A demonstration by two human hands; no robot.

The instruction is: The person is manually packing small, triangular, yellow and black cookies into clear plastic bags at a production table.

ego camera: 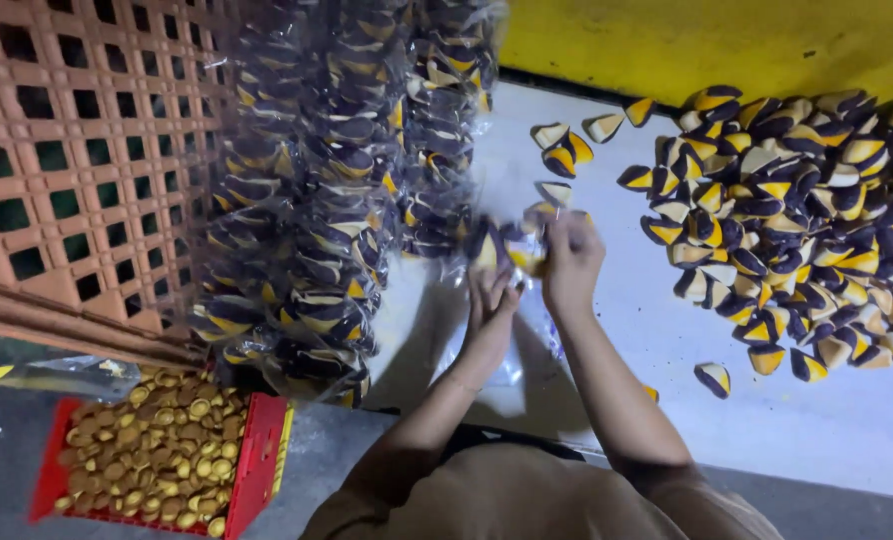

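Both hands are meeting over the white table: the left hand is gripping a clear bag to steady it, while the right hand is pinching its top. Loose tri-coloured cones are lying heaped well apart to the right, and filled packets are leaning against the orange crate

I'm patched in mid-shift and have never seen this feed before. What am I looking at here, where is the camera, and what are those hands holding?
One picture, from a camera worn on a person's head, looking down at their own bare hands; no machine. The left hand and right hand together hold a small clear bag with a few pieces inside. To the right, a loose pile of wedge-shaped pieces, dark, yellow and cream, lies on the white table. To the left, filled clear bags are stacked against an orange lattice crate. Lower left, a red tray holds small golden-brown pieces.
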